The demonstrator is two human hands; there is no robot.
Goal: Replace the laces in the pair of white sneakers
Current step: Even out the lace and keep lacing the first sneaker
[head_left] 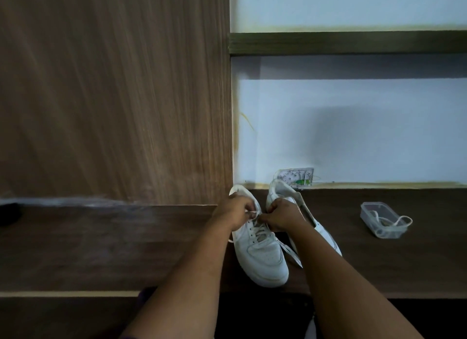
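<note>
A dark wood-grain desk spans the lower half of the frame. Two white sneakers stand side by side at its centre. At right, well apart, sits a clear plastic container holding a white lace.

I sit facing a dark wood desk. A wood-grain panel stands upright at its back left. Pale blue wall fills the right, crossed by a dark shelf. An open wall socket box shows green wiring.
</note>
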